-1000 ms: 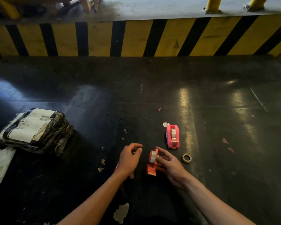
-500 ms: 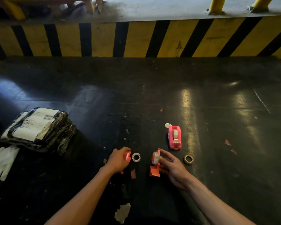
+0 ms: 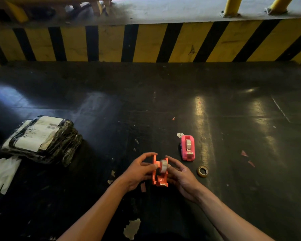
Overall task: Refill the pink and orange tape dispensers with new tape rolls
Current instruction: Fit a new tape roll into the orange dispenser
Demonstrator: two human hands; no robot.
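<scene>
Fingers of the left hand [image 3: 137, 171] and right hand [image 3: 180, 176] pinch the orange dispenser [image 3: 159, 180] and its tape roll [image 3: 163, 166] between them above the dark floor [image 3: 233, 171], near the pink dispenser [image 3: 188, 148].

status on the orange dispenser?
Left hand and right hand both on orange dispenser, new roll seated, side half not closed. Pink dispenser loaded. Spent core lies clear.

black wrapped parcels [image 3: 40, 138] far left | white gloves [image 3: 2, 173] beside | striped barrier [image 3: 146, 42] behind | yellow posts [image 3: 232, 6]
</scene>
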